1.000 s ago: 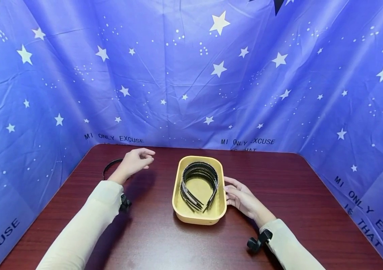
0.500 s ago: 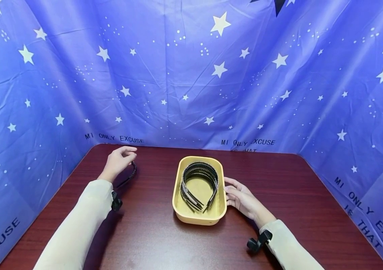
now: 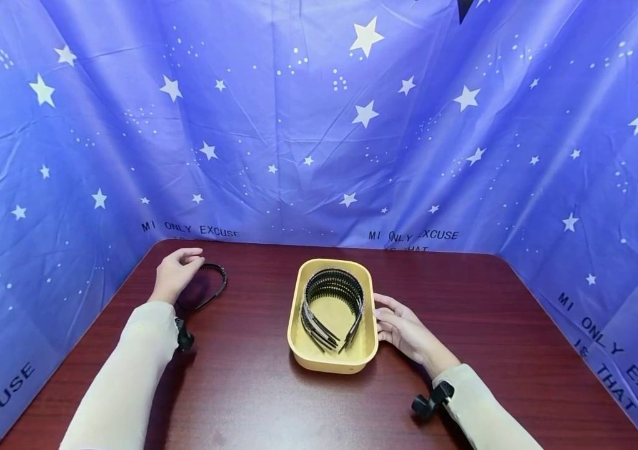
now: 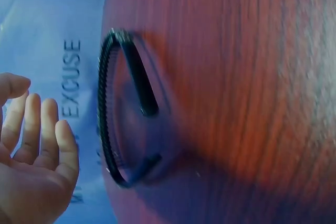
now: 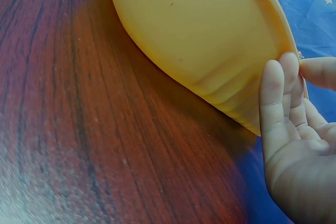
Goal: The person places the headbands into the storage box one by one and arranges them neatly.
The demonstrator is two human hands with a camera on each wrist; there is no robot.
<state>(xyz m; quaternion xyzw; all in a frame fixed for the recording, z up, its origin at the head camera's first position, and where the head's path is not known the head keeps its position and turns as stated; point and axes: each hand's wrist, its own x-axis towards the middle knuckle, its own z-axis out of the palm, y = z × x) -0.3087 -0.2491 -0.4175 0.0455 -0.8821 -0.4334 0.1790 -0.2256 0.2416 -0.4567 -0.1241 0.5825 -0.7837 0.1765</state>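
My left hand (image 3: pixel 177 274) hovers at the far left of the table, its fingers relaxed and holding nothing. Just right of it lies a black toothed headband (image 3: pixel 225 279), partly hidden by the hand in the head view. The left wrist view shows the whole headband (image 4: pixel 137 74), with a gap between it and the fingers. Several dark headbands (image 3: pixel 334 284) sit nested in a yellow plastic tub (image 3: pixel 327 365) at the middle. My right hand (image 3: pixel 408 334) touches the tub's right outer wall with extended fingers. The right wrist view has these fingers against the wall, near the rim.
The dark red wooden table (image 3: pixel 251 400) reaches back to a blue curtain (image 3: pixel 296 125) with white stars. The curtain also stands at both sides. Black camera mounts are on both wrists, such as the right mount (image 3: pixel 432 401).
My left hand has moved left over the lone headband, uncovering its right side. The right hand and the tub with its headbands have stayed in place.
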